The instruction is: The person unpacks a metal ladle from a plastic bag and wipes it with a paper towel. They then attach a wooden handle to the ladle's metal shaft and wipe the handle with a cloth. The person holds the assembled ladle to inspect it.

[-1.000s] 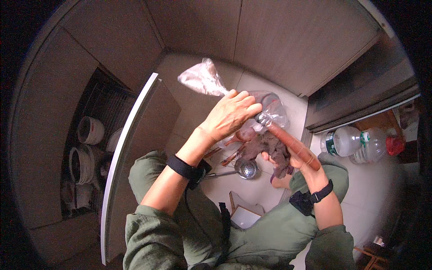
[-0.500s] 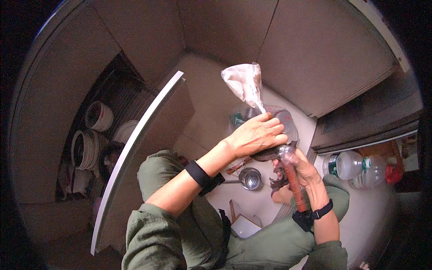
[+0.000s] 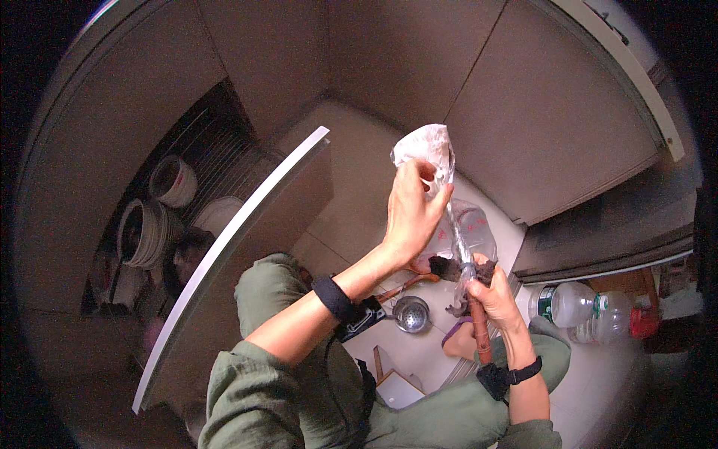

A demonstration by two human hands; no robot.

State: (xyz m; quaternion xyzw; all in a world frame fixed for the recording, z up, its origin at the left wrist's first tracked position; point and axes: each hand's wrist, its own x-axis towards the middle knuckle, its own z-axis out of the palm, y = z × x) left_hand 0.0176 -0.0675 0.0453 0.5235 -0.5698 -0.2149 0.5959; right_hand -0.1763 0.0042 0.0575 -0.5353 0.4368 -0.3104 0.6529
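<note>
My left hand (image 3: 413, 208) is at the lower part of a white, crumpled plastic bag (image 3: 425, 142), its fingers curled against it and the thumb apart from the index finger. From the bag, a narrow twisted clear plastic neck (image 3: 458, 232) runs down to my right hand (image 3: 497, 298). That hand is closed round the upper end of a reddish-brown stick (image 3: 481, 329), where the plastic meets it. Ragged dark material (image 3: 446, 267) sticks out beside the grip. Behind the neck stands a large clear plastic container (image 3: 475, 228) with red marks.
A perforated metal skimmer (image 3: 411, 314) lies on the floor between my knees. Clear plastic bottles (image 3: 574, 305) stand at the right. An open cabinet door (image 3: 239, 251) juts up on the left, beside a rack of stacked bowls (image 3: 146, 233). Cabinet fronts (image 3: 568, 112) close off the far side.
My left hand has moved up from beside my right hand to the white bag, so the long plastic neck now shows. My right hand still holds the brown stick.
</note>
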